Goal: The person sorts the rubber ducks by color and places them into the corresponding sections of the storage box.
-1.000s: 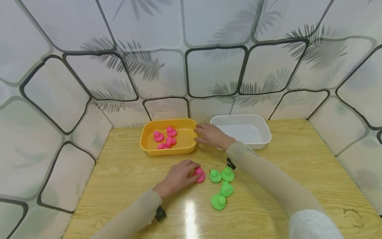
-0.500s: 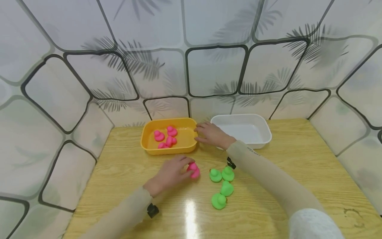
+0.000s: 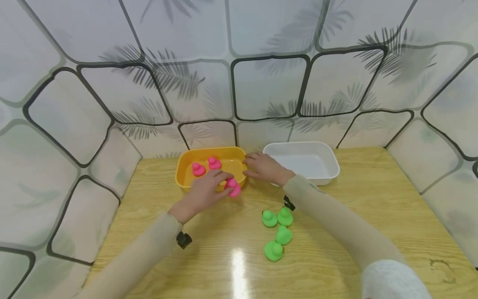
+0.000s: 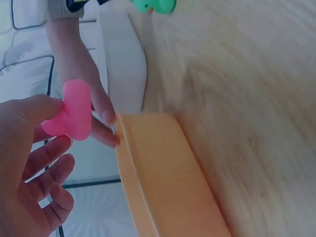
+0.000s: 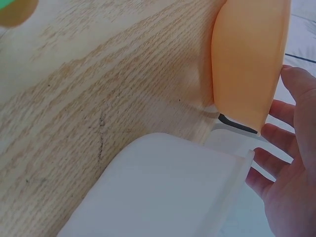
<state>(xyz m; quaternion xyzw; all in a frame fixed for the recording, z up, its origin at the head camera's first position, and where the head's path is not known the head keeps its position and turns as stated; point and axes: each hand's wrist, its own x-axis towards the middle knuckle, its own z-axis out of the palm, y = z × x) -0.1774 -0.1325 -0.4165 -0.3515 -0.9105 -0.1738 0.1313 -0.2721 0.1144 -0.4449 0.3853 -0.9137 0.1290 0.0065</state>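
Note:
A pink toy duck (image 3: 233,187) is pinched between the thumb and fingers of my left hand (image 3: 203,192), raised at the front rim of the yellow-orange tray (image 3: 180,176). The left wrist view shows the duck (image 4: 77,111) held by thumb and index finger, the other fingers loosely bent. Inside the tray lie more pink ducks (image 3: 198,169); my left hand hides some of them. My right hand (image 3: 267,168) touches the right end of that tray, its fingers relaxed. In the right wrist view, the right thumb and fingers (image 5: 276,136) rest along the tray's end (image 5: 249,59).
A white tray (image 3: 304,160) stands right of the yellow-orange one, partly behind my right hand. Several green toy ducks (image 3: 284,235) sit on the wooden table (image 3: 354,216), left of my right forearm. A patterned wall (image 3: 269,89) rises behind the trays.
My left hand has lifted the pink duck from the table beside the green ducks and carried it up and left to the yellow-orange tray's front rim. The right hand stays in place.

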